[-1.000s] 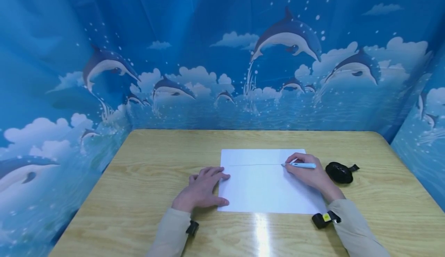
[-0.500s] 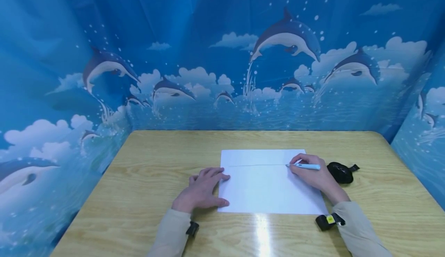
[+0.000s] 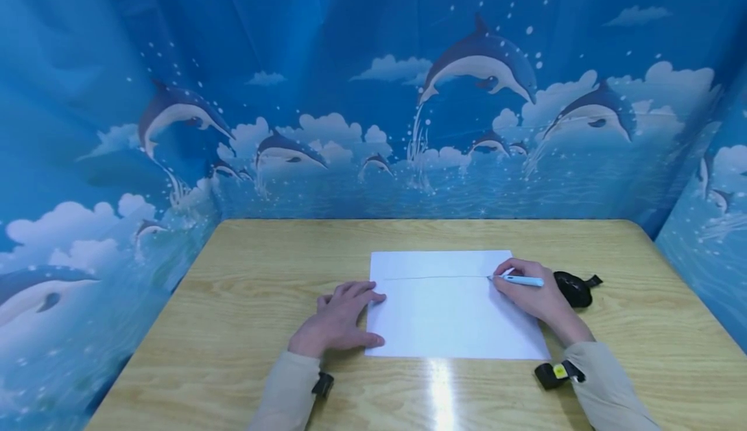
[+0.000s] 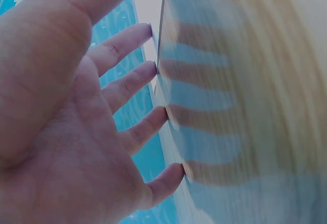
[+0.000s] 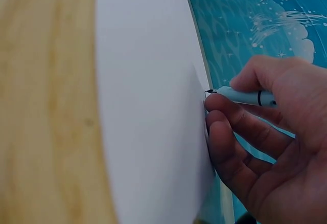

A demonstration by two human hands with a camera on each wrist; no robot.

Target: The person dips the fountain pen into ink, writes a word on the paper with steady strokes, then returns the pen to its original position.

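A white sheet of paper (image 3: 438,321) lies flat on the table, with a thin dark line running across its upper part. My right hand (image 3: 533,291) pinches a light blue fountain pen (image 3: 525,280) between thumb and fingers. The pen's dark nib meets the paper at the line's right end; in the right wrist view the pen (image 5: 240,95) shows its pointed metal nib. My left hand (image 3: 338,317) rests with spread fingers at the sheet's left edge, thumb and fingertips on or beside it. In the left wrist view the left hand's fingers (image 4: 127,86) are extended, tips touching the surface.
A shiny black object with a short tab (image 3: 574,290) lies just right of the right hand, partly hidden by it. The wooden table (image 3: 280,249) reaches back to a blue dolphin-print curtain (image 3: 350,94). Black cameras are strapped at both wrists.
My right hand has slid a little to the right with the pen, and the drawn line has grown longer that way. The left hand and the paper stay in place.
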